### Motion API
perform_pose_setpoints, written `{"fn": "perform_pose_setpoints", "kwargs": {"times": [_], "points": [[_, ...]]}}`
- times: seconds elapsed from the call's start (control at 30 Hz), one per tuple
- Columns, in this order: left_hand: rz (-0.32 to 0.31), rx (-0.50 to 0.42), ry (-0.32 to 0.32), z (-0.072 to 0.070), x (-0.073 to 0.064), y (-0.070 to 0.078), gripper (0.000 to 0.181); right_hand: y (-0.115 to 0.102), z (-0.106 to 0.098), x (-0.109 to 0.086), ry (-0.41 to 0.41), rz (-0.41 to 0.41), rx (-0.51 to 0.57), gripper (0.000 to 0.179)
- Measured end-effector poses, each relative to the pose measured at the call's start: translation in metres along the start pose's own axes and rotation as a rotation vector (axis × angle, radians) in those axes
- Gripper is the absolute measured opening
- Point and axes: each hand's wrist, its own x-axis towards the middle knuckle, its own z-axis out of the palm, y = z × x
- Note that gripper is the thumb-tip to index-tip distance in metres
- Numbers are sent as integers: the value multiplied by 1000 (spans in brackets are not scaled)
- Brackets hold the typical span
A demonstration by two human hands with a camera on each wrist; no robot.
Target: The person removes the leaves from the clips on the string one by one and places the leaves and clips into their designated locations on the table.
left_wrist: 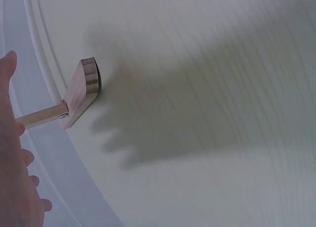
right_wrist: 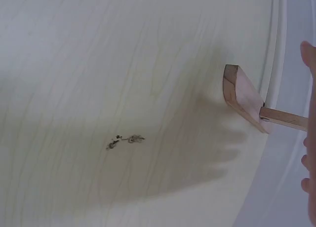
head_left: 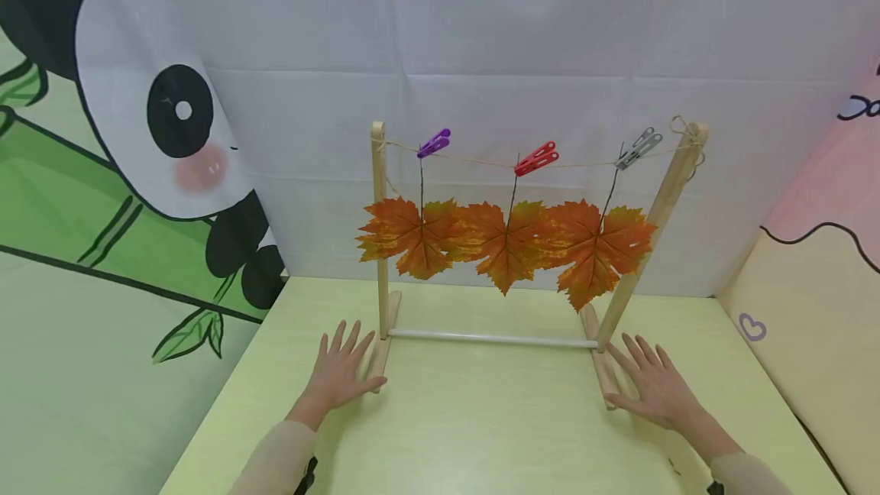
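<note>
Leaves (head_left: pixel 507 243), three in a row, hang by their stems from the cord (head_left: pixel 474 160), under a purple peg (head_left: pixel 435 143), a red peg (head_left: pixel 536 160) and a grey peg (head_left: pixel 638 150), on the wooden stand (head_left: pixel 382 304) upon your counter (head_left: pixel 481 426). Your left grip (head_left: pixel 340 374) and right grip (head_left: pixel 656 389) are spread wide, holding nothing, each beside a foot of the stand; you can't tell whether they touch it. With every peg filled, you seem to be at the finishing step. Next probably calls for drawing both grips back without nudging the feet.
</note>
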Motion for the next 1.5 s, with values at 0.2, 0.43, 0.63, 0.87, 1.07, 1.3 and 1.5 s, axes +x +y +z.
{"fn": "perform_pose_setpoints", "kwargs": {"times": [0.2, 0.43, 0.63, 0.87, 1.07, 1.3, 1.5], "points": [[26, -31, 18, -5, 4, 1, 83, 0, -8, 9, 10, -43, -5, 75], [40, -43, 25, -11, 6, 3, 83, -3, -17, 17, 11, -64, -31, 75], [55, -46, 32, -15, 8, 4, 83, -5, -23, 20, 17, -85, -44, 76], [93, -75, 55, -24, 13, 9, 82, -12, -32, 26, 28, -135, -51, 79], [115, -119, 63, -33, 19, 14, 83, -19, -40, 31, 12, -165, -25, 79], [142, -136, 75, -43, 22, 17, 84, -30, -46, 40, 23, -210, 6, 81], [176, -148, 117, -51, 23, 21, 81, -38, -53, 49, 36, -253, 22, 82]]}}
